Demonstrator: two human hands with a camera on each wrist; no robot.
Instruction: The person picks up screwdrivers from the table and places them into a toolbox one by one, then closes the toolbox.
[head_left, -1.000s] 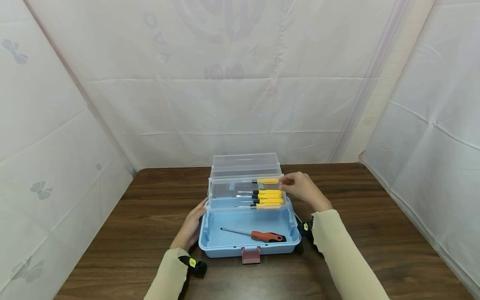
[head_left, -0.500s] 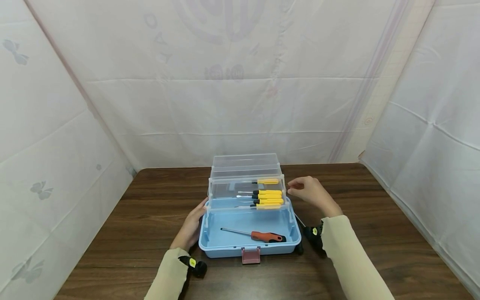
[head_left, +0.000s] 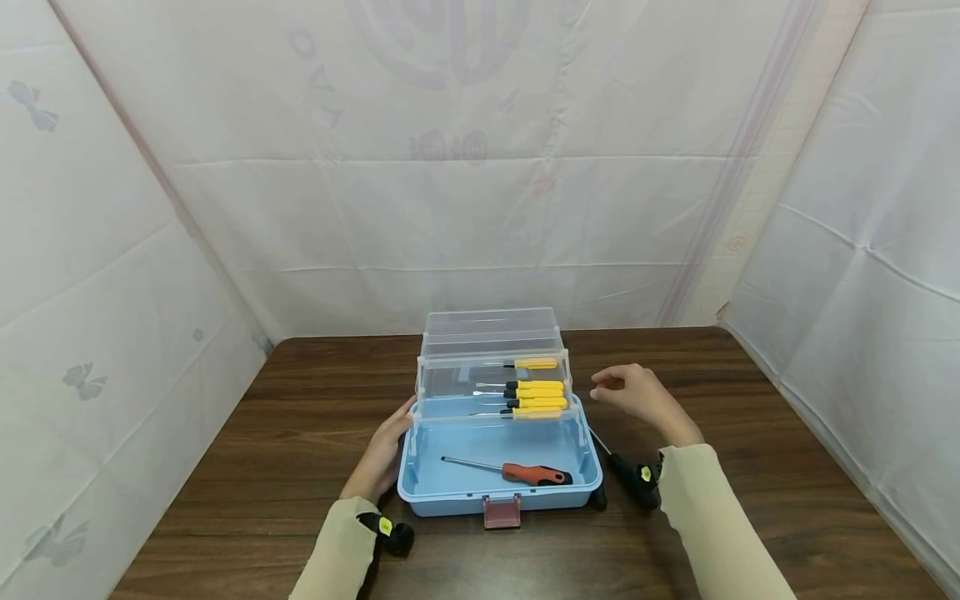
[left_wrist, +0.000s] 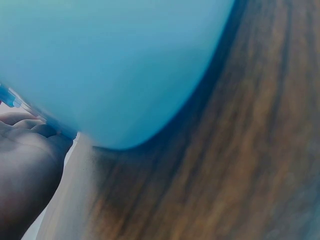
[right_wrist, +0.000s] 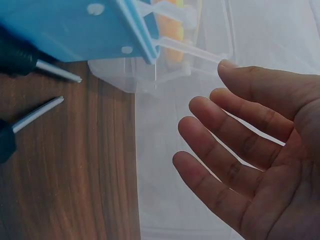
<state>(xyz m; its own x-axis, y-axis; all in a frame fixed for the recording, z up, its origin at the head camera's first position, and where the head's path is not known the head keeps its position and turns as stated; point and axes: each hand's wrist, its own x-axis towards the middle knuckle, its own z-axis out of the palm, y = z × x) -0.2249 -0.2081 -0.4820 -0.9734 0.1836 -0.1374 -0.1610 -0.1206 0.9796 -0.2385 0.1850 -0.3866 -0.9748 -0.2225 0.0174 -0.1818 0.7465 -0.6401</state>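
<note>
A light blue toolbox (head_left: 432, 505) stands on the table with its clear lid raised. Inside its base lies a screwdriver with a red and black handle (head_left: 534, 474). Several small yellow-handled screwdrivers (head_left: 536, 393) lie in the clear upper tray (head_left: 450, 375). My left hand (head_left: 381, 454) rests along the toolbox's left side, and in the left wrist view the palm (left_wrist: 30, 165) shows beside the blue wall. Off the right side of the tray hovers my right hand (head_left: 639, 398), holding nothing. Its fingers spread apart in the right wrist view, thumb (right_wrist: 265, 85) near the tray's arm in that view.
Two black-handled screwdrivers (head_left: 628, 479) (right_wrist: 20, 55) lie on the brown wooden table (head_left: 300, 433), close to the toolbox's right side. A mauve latch (head_left: 502, 511) hangs at the front. White sheeting (head_left: 480, 208) walls the table at the back and both sides.
My right hand has drawn away from the yellow screwdriver at the tray's upper end, moving right and toward me. My left hand and the toolbox stay put.
</note>
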